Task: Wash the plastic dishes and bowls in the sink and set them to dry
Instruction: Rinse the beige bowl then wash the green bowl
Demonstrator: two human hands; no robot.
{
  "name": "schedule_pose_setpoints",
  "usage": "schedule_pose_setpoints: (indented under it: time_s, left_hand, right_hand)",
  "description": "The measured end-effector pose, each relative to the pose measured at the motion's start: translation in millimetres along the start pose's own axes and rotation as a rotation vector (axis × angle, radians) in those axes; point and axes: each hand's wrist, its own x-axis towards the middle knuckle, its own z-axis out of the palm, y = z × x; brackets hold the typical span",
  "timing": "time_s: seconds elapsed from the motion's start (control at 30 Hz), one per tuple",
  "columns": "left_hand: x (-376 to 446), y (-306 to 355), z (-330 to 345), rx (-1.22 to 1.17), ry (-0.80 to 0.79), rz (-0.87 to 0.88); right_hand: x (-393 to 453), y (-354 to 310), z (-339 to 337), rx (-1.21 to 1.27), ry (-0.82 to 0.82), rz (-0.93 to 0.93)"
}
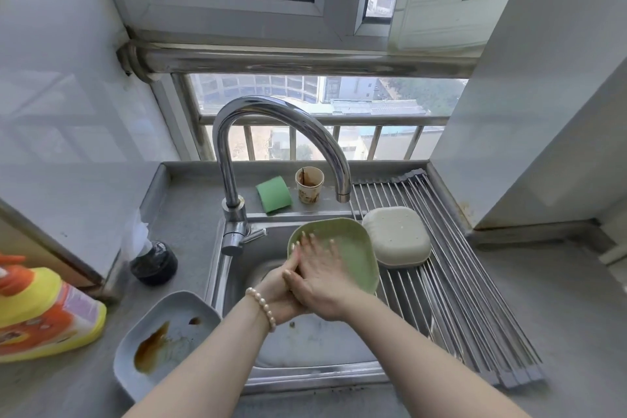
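We see 1 green dish (pixel 353 248), square with rounded corners, tilted over the sink (pixel 217 268). Left hand (pixel 281 288) grasps its near-left rim; right hand (pixel 319 278) lies flat, released, inside. 1 white bowl (pixel 397 236) lies inverted on the rack (pixel 475 282); 1 stained dish (pixel 163 336) sits near-left.

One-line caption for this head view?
Both hands rub a green dish over the sink; a white bowl dries.

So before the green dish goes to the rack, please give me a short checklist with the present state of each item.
1. Green dish held: ok, left hand at its edge, right hand flat inside it.
2. Dish looks clean: ok, no stain visible.
3. Free room on the drying rack: ok, only the white bowl lies there, upside down.
4. Faucet off: ok, no stream visible.
5. Soap rinsed off: cannot tell.
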Motion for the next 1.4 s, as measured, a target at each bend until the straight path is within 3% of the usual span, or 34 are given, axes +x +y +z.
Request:
schedule_pose_setpoints:
  time_s: [0.13,0.23,0.3,0.4,0.47,0.63,0.7,0.8,1.17,1.4]
  left_hand:
    - [4,10,-18,-0.104,0.063,0.045]
    - [7,15,-31,0.042,0.127,0.098]
    - [2,12,-30,0.223,0.26,0.158]
    - [0,6,-32,0.497,0.454,0.258]
    - [3,5,-38,0.692,0.493,0.253]
    - [7,0,-48,1.001,0.539,0.23]
    - [8,-2,-48,1.064,0.534,0.232]
    - [6,-3,-45,1.117,0.495,0.226]
    - [18,-5,-56,0.708,0.537,0.169]
    - [28,-3,-35,0.323,0.53,0.233]
  right_hand:
    - [-14,-3,8,0.161,-0.141,-0.203]
    - [-34,14,12,0.155,-0.273,-0.226]
    - [-38,26,6,-0.018,-0.287,-0.216]
    - [-27,43,3,-0.399,-0.233,-0.177]
    - [-14,48,5,-0.484,-0.132,-0.132]
    - [24,22,-10,-0.221,0.252,-0.064]
    - [41,7,-17,-0.079,0.269,-0.041]
    - [64,-18,-25,-0.002,0.16,-0.005]
    - [85,-50,-15,-0.243,0.04,-0.08]
    - [29,-13,13,0.186,0.103,-0.06]
